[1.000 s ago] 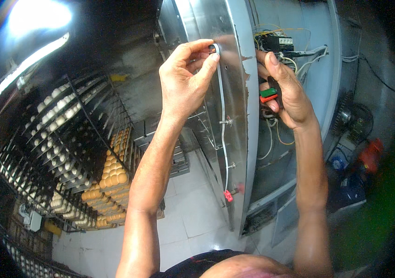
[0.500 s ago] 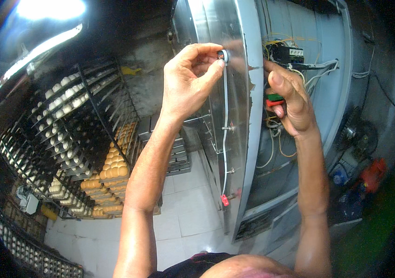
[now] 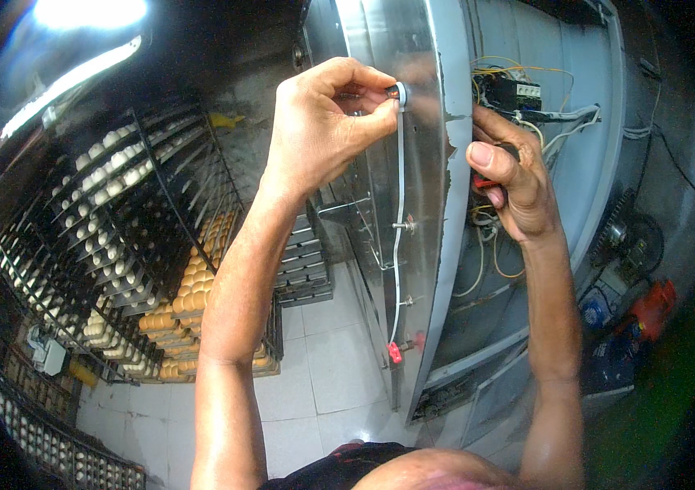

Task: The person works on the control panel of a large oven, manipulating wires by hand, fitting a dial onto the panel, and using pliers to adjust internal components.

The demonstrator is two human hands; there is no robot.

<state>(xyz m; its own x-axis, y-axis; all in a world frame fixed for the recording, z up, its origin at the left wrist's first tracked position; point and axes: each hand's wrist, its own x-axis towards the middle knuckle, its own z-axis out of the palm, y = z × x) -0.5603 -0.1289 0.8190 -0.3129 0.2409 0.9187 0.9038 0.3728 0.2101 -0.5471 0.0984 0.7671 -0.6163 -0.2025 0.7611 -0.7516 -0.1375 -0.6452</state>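
Note:
My left hand (image 3: 315, 131) pinches a small dark round fitting (image 3: 394, 91) between thumb and fingertips. It sits at the ringed top end of a light-grey strip (image 3: 400, 167), which runs down the shiny metal panel (image 3: 424, 180) to a red piece (image 3: 395, 353). On the other side of the panel's edge, my right hand (image 3: 527, 184) reaches into the open wiring compartment. Its curled fingers hold a small red and dark part (image 3: 484, 183), mostly covered by the thumb; its kind cannot be made out.
A black electrical block (image 3: 519, 96) with yellow and white wires is mounted in the light-blue compartment (image 3: 584, 163). Tall racks (image 3: 139, 204) with pale dough pieces and browned buns (image 3: 192, 298) stand at left on white tiles (image 3: 282, 400). Orange equipment (image 3: 652, 309) lies at right.
My left hand has shifted slightly, still pinching the fitting. The right thumb has lowered and now covers the green that showed on the held part.

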